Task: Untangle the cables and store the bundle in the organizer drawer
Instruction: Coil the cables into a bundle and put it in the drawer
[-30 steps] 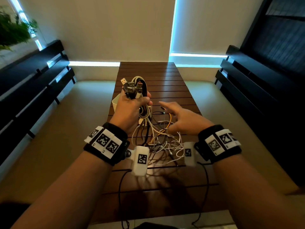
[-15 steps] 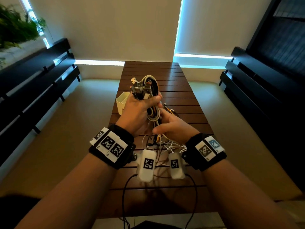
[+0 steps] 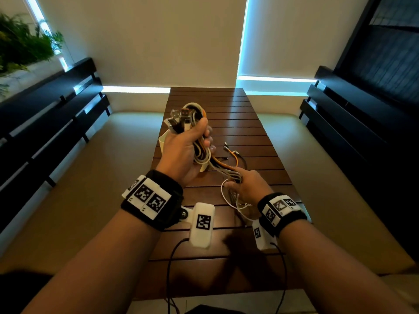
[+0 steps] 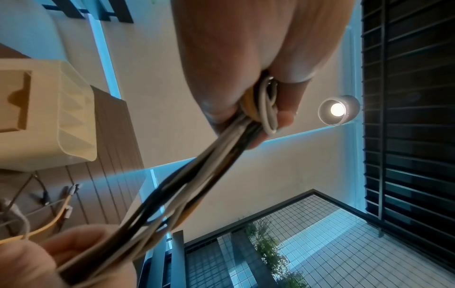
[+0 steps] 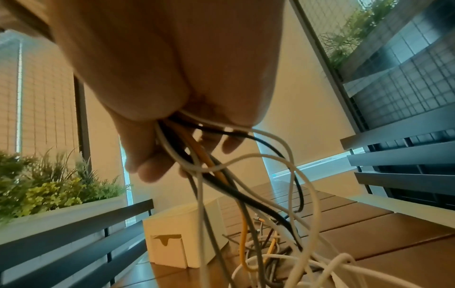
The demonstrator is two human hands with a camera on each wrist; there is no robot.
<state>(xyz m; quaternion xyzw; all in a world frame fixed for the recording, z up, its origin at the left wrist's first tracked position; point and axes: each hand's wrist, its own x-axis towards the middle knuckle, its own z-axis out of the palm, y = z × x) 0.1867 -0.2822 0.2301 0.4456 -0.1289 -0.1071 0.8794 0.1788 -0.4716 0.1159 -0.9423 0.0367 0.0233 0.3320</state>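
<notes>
Head view looks down; both wrist views closely share the cables.

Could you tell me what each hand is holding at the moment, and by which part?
The left hand grips the cable bundle just below its plug ends; the right hand holds the same strands lower down, above the loose tangle.

slatted table — organizer, loose cables

Black wristbands, white coded tags
</notes>
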